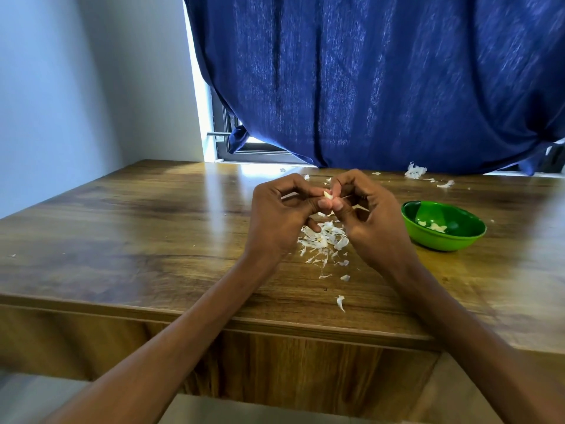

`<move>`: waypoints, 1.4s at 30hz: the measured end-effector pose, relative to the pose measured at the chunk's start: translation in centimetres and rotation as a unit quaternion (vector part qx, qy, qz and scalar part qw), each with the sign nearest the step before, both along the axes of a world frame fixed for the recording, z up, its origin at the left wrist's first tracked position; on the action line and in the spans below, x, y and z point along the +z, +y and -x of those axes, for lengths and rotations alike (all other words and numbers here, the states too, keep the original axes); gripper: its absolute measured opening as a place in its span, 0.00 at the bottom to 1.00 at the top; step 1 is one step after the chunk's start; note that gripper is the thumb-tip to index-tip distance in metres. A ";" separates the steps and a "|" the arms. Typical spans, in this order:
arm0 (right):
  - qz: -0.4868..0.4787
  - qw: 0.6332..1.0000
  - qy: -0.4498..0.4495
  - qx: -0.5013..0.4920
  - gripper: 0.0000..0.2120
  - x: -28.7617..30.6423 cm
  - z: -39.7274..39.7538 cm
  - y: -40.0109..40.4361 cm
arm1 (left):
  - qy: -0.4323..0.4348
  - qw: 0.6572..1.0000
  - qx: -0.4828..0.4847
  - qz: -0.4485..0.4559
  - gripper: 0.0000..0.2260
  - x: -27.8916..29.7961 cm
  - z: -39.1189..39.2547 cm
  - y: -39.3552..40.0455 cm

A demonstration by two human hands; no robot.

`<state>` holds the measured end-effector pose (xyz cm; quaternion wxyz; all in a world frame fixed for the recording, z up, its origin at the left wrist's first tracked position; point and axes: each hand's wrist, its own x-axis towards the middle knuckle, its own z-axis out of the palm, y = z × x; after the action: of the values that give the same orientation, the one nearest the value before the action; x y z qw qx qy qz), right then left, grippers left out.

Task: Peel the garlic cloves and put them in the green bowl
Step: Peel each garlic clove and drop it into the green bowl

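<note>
A small pale garlic clove (327, 195) is pinched between the fingertips of both hands, held above the wooden table (128, 228). My left hand (284, 215) grips it from the left and my right hand (367, 215) from the right, with the thumbs touching below it. The green bowl (458, 243) sits on the table to the right of my right hand and holds a few peeled cloves (434, 226). A heap of white garlic skins (324, 243) lies on the table right under my hands.
More skin scraps (415, 171) lie at the table's far edge, and a stray piece (341, 302) near the front edge. A blue curtain (382, 81) hangs behind the table. A white wall (76, 87) stands to the left.
</note>
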<state>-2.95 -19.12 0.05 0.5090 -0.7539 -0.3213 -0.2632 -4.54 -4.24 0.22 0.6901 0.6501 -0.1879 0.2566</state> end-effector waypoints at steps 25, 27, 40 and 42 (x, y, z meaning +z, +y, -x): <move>-0.001 1.000 -0.012 0.003 0.08 -0.2 -0.3 0.5 | -0.009 1.000 -0.007 0.006 0.05 -0.3 -0.3 -0.5; -0.005 1.000 -0.012 0.004 0.08 -0.2 -0.3 0.4 | -0.005 1.000 -0.008 0.005 0.04 -0.2 -0.2 -0.5; -0.018 1.000 -0.004 -0.020 0.05 -0.2 -0.4 0.2 | 0.044 0.998 -0.014 0.052 0.04 -0.1 -0.1 0.1; -0.028 0.999 -0.006 -0.039 0.05 -0.1 -0.3 0.2 | 0.047 0.997 -0.016 0.052 0.04 -0.1 0.0 0.2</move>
<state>-2.62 -18.96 -0.10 0.5170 -0.7500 -0.2872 -0.2962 -4.50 -4.05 0.17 0.7351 0.6216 -0.1521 0.2241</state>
